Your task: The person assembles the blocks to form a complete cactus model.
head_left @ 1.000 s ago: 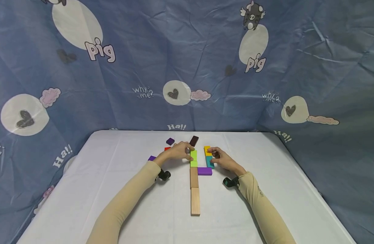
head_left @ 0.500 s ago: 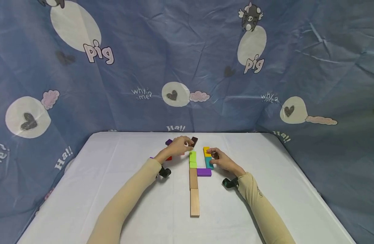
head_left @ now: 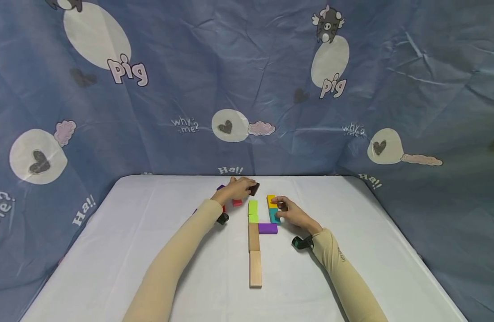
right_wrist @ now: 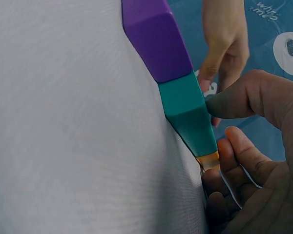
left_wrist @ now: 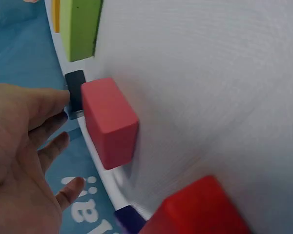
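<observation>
In the head view, my left hand (head_left: 239, 188) reaches to a dark brown block (head_left: 253, 189) at the back, thumb and forefinger pinching its left edge. The left wrist view shows that block (left_wrist: 75, 90) at the thumb tip, the other fingers spread loosely. My right hand (head_left: 293, 212) is beside a yellow block (head_left: 272, 201) and a teal block (head_left: 274, 216) set end to end. Its thumb touches the teal block's side and its relaxed fingers lie at the yellow one. Two lime green blocks (head_left: 253, 208) stand between the hands.
Two wooden blocks (head_left: 254, 257) continue the line toward the front edge of the white table (head_left: 331, 286). A purple block (head_left: 268, 228) joins its right side. A pinkish red block (left_wrist: 110, 119), a bright red block (left_wrist: 200, 207) and a dark purple block (left_wrist: 129, 219) lie near the left hand.
My left hand has left the lime green blocks and moved back to the dark brown block. The pinkish red block has come into sight below it. My right hand stays beside the teal and yellow blocks.
</observation>
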The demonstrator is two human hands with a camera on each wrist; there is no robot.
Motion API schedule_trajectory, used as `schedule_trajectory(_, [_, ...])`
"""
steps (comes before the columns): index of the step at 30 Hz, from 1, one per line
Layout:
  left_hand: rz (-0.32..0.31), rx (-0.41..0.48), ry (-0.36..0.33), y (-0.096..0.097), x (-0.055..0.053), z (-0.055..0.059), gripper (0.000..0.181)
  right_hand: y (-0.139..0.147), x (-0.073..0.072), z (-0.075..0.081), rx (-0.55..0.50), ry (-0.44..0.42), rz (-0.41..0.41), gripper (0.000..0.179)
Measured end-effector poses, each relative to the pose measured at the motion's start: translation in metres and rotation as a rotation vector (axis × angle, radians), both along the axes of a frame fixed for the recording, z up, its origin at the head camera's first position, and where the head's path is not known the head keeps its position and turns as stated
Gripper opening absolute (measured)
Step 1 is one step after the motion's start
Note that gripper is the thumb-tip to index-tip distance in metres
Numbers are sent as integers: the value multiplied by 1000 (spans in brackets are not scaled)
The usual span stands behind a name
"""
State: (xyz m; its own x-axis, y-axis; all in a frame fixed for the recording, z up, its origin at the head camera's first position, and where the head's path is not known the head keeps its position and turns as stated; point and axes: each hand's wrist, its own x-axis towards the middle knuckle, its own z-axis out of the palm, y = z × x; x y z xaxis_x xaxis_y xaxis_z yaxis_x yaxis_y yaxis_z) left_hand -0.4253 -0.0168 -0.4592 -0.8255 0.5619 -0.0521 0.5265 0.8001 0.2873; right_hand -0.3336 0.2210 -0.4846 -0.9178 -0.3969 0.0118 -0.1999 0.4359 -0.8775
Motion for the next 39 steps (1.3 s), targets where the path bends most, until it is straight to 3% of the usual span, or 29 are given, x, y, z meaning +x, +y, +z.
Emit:
schedule_trajectory(6, [12, 2, 24, 0, -3, -5, 41, 5, -19, -26, 9, -9, -40, 52])
schedule_trajectory(11, [70, 12, 34, 1, -4, -6, 40, 6, -23, -30, -7, -8, -52, 51])
schedule_trajectory(19, [71, -3, 40, -2, -3, -8, 38, 4, -20, -26, 1, -3, -32, 53])
schedule_trajectory(27, [35, 21, 42, -6, -1, -11, 39, -2, 2, 4, 9, -8, 3, 54])
schedule_trajectory(30, [20, 42, 38, -8, 2, -12, 39, -2, 2, 3, -3, -3, -3, 53])
schedule_trajectory(33, [12, 62, 28, -9, 5, -12, 40, 1, -9, -12, 11, 3, -30, 52])
schedule_trajectory(39, [0, 80, 3, -11, 9, -11, 40, 0, -8, -10, 39, -5, -28, 53])
